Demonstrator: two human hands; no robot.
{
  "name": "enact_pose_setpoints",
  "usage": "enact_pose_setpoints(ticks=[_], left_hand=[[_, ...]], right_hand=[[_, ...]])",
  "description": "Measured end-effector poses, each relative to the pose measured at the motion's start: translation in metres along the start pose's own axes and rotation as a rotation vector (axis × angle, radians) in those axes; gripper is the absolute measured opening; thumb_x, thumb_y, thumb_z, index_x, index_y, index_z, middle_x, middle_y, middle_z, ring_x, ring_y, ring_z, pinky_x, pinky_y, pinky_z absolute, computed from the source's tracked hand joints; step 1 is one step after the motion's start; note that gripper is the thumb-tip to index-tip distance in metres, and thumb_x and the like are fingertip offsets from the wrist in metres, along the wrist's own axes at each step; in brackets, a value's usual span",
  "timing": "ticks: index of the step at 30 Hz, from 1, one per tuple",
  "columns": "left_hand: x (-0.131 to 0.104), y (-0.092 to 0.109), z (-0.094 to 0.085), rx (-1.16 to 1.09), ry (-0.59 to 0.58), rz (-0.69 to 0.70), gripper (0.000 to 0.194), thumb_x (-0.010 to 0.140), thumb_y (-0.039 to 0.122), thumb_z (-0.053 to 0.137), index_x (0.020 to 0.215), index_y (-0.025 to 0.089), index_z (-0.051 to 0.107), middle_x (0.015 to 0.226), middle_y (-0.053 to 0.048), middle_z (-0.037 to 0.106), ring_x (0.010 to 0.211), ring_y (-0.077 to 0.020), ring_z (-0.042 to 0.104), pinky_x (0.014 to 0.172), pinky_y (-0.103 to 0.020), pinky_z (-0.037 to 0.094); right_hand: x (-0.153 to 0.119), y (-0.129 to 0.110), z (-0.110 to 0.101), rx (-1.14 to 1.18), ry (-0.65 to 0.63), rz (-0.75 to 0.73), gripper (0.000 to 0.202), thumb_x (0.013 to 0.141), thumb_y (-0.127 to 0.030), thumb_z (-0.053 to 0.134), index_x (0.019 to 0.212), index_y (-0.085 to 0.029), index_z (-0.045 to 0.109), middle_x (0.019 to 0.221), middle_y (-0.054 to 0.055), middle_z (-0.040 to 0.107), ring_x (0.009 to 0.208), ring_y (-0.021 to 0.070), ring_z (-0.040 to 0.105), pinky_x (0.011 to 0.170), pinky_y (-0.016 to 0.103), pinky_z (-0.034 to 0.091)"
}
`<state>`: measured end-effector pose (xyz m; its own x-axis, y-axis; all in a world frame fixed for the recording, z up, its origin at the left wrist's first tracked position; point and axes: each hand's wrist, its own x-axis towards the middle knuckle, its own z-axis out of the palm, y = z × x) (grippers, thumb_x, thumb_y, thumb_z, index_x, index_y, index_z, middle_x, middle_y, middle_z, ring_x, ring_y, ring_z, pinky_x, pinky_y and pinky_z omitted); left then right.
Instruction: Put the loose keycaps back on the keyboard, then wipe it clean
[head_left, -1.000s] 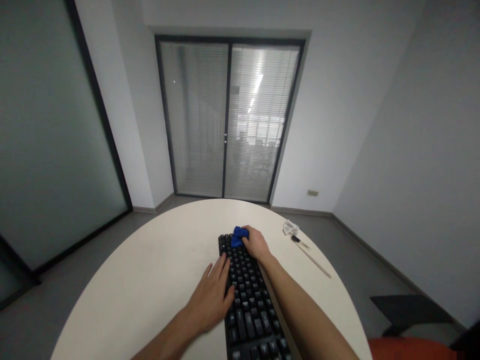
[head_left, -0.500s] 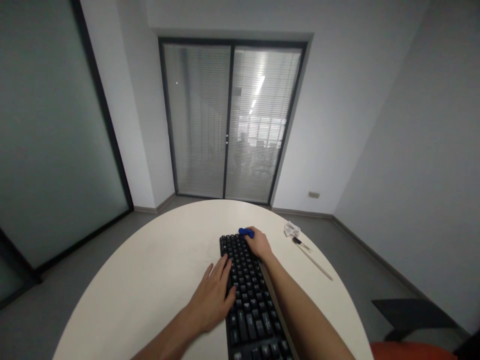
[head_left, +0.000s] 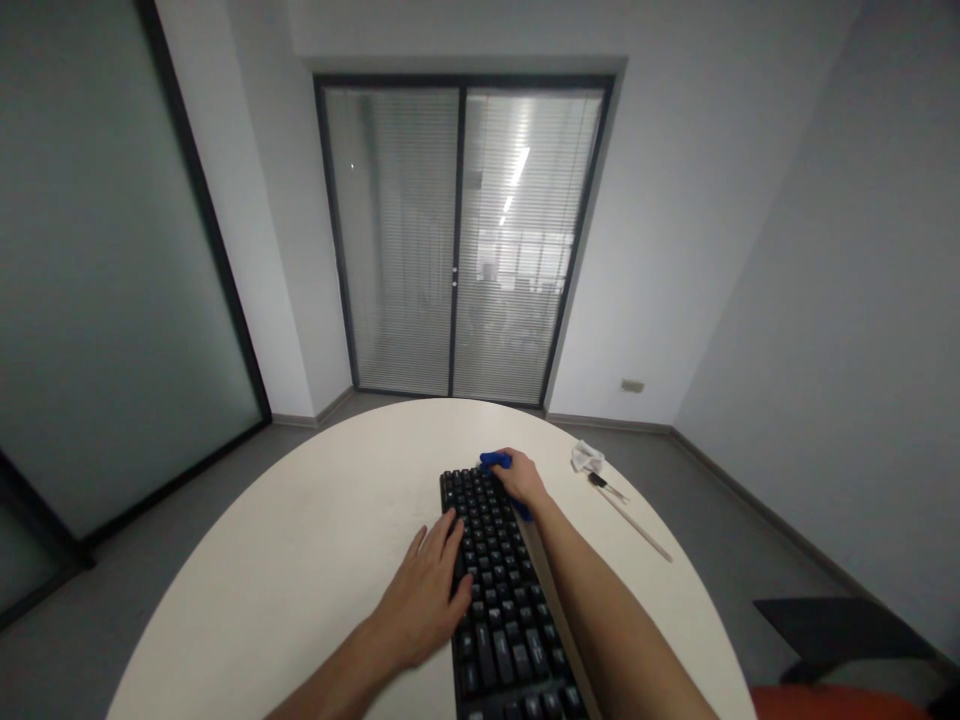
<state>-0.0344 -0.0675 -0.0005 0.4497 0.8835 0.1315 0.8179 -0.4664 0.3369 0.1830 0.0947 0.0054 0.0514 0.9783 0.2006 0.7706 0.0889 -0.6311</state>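
A black keyboard (head_left: 495,590) lies lengthwise on the round white table, running from near me toward the far side. My left hand (head_left: 424,595) rests along its left edge, fingers stretched out, with fingertips and thumb touching the keys. At the far right corner of the keyboard, my right hand (head_left: 521,477) is closed around a blue cloth (head_left: 495,460). Part of the cloth sticks out beyond the fingers, and another bit shows below the wrist along the right edge. The rest of it is hidden by the hand.
To the right on the table (head_left: 300,560) lie a crumpled white tissue (head_left: 587,457), a small black-headed brush (head_left: 598,481) and a thin pale stick (head_left: 637,527). A chair with a red seat (head_left: 832,703) stands beyond the table's right edge.
My right hand has shifted slightly with the blue cloth, and more of the cloth now shows below the wrist. My left hand stays in place on the keyboard.
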Motion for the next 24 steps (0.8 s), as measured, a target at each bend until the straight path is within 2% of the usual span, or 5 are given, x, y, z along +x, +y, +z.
enact_pose_setpoints(ticks=[9,14,17,21,24], left_hand=[[0.0006,0.0014,-0.003,0.005,-0.017,-0.01,0.064,0.097,0.039,0.038,0.153,0.01,0.029,0.164,-0.015,0.02,0.152,-0.0271,0.018,0.125,-0.05,0.018],[0.0011,0.0018,-0.0045,-0.012,-0.018,-0.018,0.063,0.096,0.038,0.04,0.152,0.01,0.031,0.164,-0.015,0.022,0.152,-0.028,0.019,0.125,-0.051,0.017],[0.001,-0.0004,-0.0008,-0.02,-0.004,-0.013,0.063,0.096,0.037,0.041,0.153,0.011,0.031,0.164,-0.014,0.022,0.152,-0.0279,0.019,0.125,-0.052,0.017],[0.0013,-0.0014,0.0013,-0.025,0.006,-0.008,0.063,0.096,0.037,0.041,0.152,0.01,0.032,0.164,-0.015,0.023,0.151,-0.0278,0.021,0.125,-0.052,0.019],[0.0016,-0.001,0.0004,-0.027,0.004,-0.007,0.063,0.096,0.038,0.04,0.152,0.01,0.032,0.164,-0.015,0.023,0.151,-0.0277,0.021,0.124,-0.052,0.019]], right_hand=[[-0.0028,0.0012,-0.0008,0.012,0.062,0.085,0.034,0.086,-0.034,0.062,0.115,-0.019,0.07,0.111,0.008,0.074,0.106,0.0232,0.068,0.092,0.032,0.051],[-0.0048,-0.002,-0.0027,-0.023,0.091,0.114,0.037,0.083,-0.024,0.061,0.119,-0.019,0.068,0.115,0.011,0.072,0.107,0.0266,0.067,0.094,0.039,0.05],[-0.0054,-0.0044,-0.004,-0.017,0.079,0.085,0.036,0.085,-0.025,0.06,0.121,-0.022,0.067,0.116,0.008,0.072,0.108,0.0253,0.067,0.094,0.037,0.05],[-0.0053,-0.0052,-0.0065,-0.002,0.035,0.032,0.029,0.084,-0.026,0.065,0.112,-0.022,0.071,0.111,0.006,0.074,0.107,0.0227,0.067,0.093,0.031,0.05],[-0.006,-0.0032,-0.0096,-0.007,0.045,0.038,0.027,0.082,-0.023,0.066,0.108,-0.02,0.073,0.109,0.008,0.075,0.105,0.0242,0.068,0.092,0.031,0.05]])
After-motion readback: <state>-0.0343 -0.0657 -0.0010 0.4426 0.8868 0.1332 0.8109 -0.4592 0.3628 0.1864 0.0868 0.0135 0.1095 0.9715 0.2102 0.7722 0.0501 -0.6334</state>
